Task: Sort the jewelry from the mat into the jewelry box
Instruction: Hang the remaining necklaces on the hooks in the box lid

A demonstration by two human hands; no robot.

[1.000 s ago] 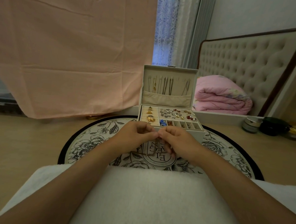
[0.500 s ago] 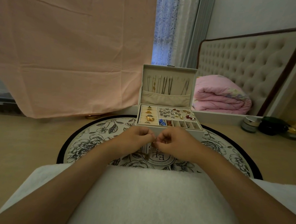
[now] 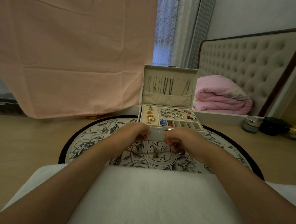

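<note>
An open cream jewelry box (image 3: 168, 95) stands at the far side of a round floral mat (image 3: 94, 134); necklaces hang in its lid, rings and earrings fill its tray. My left hand (image 3: 135, 133) and right hand (image 3: 181, 139) hover just in front of the box, a hand's width apart. Each pinches one end of a thin necklace (image 3: 156, 154), which sags between them over the mat with a small pendant at its lowest point.
A white towel (image 3: 148, 197) covers my lap under both forearms. Small jars (image 3: 251, 124) and a dark pouch (image 3: 271, 126) sit on the floor to the right. A pink curtain (image 3: 69, 56) hangs at the left, a folded pink quilt (image 3: 221, 97) lies behind the box.
My hands were together over the mat's centre; now they have moved apart and the necklace is stretched out between them, its pendant hanging down.
</note>
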